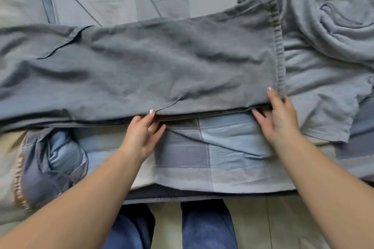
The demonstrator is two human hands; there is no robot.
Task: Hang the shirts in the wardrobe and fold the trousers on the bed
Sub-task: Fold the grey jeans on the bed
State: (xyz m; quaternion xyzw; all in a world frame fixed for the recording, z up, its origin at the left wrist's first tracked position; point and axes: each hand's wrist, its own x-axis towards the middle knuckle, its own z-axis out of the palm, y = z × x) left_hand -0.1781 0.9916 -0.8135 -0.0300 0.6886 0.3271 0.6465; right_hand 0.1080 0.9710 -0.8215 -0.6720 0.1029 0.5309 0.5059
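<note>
Grey trousers lie flat across the bed, legs stacked, with the hem at the right and the rest running off the left edge of view. My left hand pinches their near edge at mid-length, thumb on top and fingers underneath. At the near corner of the hem, my right hand grips the edge the same way. A light grey-blue shirt lies crumpled on the bed to the right of the trousers.
The bed carries a blue checked sheet. A bunched patterned cover sits at the near left. The bed's front edge runs across below my hands, with pale floor and my legs in blue jeans beneath.
</note>
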